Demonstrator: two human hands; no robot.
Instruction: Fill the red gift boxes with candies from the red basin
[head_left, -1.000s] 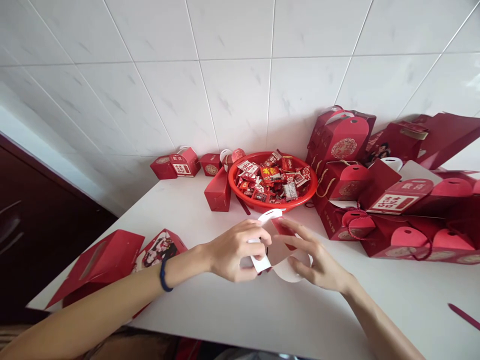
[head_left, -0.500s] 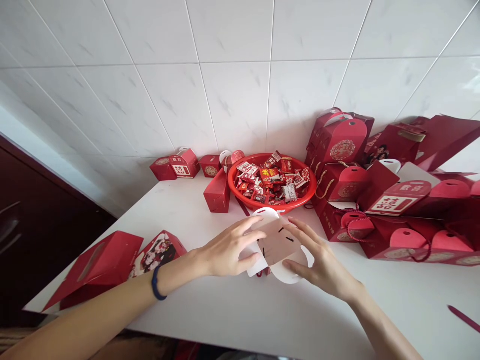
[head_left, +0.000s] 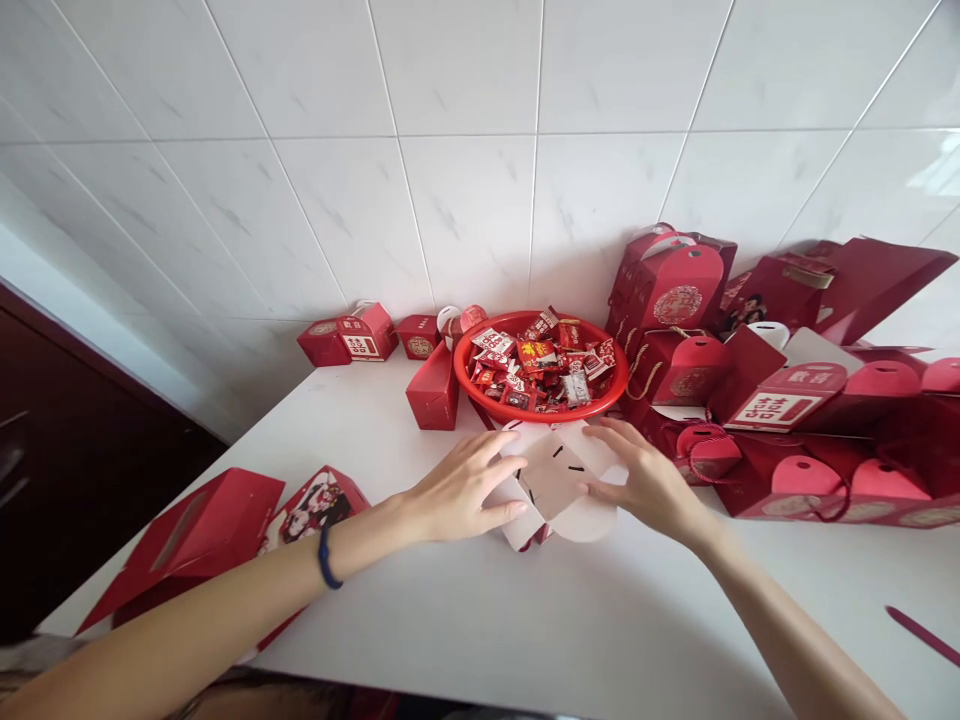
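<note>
We press the flattened box blank (head_left: 559, 480) onto the table (head_left: 525, 620), just in front of the red candy basin (head_left: 461, 365). We judge that even pressure from both sides keeps its creases square. Our 2 hands lie open and grip nothing: the left hand (head_left: 454, 495) is spread on its left flap, the right hand (head_left: 649, 485) flat on its right edge.

The card sheet (head_left: 559, 480) I work on is pale, almost white, with small black slits, and a little red shows at its near edge. The basin (head_left: 459, 362) behind it is bright red, and the sweets (head_left: 536, 365) inside have red and white wrappers. The boxes (head_left: 679, 285) at the right are dark red with pink flaps and a round gold pattern. My wristband (head_left: 325, 558) is blue.
</note>
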